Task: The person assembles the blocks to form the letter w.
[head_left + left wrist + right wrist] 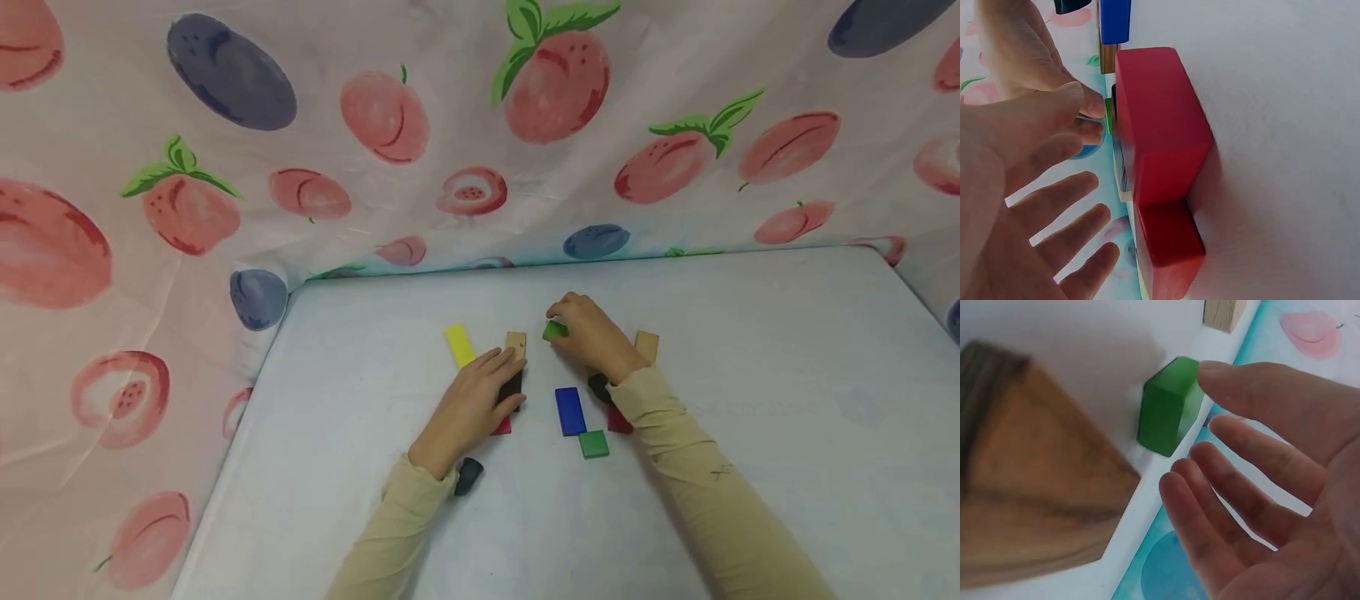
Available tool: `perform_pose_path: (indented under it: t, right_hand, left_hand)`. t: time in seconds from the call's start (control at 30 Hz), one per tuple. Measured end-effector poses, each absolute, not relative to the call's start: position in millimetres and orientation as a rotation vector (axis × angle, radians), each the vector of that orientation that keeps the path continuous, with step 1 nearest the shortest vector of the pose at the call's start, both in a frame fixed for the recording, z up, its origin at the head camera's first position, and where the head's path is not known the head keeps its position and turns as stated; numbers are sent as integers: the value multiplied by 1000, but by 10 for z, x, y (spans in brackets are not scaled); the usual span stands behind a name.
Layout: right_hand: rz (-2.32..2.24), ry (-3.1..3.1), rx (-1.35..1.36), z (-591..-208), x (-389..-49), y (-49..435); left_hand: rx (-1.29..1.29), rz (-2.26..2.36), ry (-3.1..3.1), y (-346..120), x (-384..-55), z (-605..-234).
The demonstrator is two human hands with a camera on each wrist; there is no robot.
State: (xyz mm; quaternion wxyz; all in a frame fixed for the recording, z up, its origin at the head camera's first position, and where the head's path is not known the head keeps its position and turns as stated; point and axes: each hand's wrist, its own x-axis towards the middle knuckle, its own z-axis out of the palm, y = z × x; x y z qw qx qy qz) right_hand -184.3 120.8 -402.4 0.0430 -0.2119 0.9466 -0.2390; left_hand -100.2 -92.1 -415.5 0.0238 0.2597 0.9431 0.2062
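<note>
My left hand [472, 408] lies over a black block [512, 388] and a red block [501, 427], fingers spread and partly covering them. In the left wrist view, its fingers stand beside two red blocks, a larger one [1163, 106] and a smaller one [1172, 240]. My right hand [596, 333] is at a green block [555, 331] farther back. In the right wrist view, the thumb tip overlaps an edge of this green block [1163, 412], while the other fingers stay loosely bent beside it. A yellow block [460, 345] and a plain wooden block [516, 342] lie beyond the left fingertips.
Between the forearms lie a blue block [570, 412] and another green block [595, 444]. Near the right wrist are a wooden block [647, 346], a dark piece [600, 388] and a red block [618, 419]. Fruit-printed cloth [465, 125] rises behind the white table [780, 375].
</note>
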Motion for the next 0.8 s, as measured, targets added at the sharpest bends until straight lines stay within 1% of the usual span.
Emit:
perform_pose_path:
  t: [0.4,0.8]
  right_hand:
    - [-770,2824,-558,-4035,-1854,1250]
    - [-813,2805,-510,-4034,-1904,1181]
  left_hand:
    - [856,614,2910,-901,-1029,-4189]
    - [826,660,2874,-906,-1035,-4214]
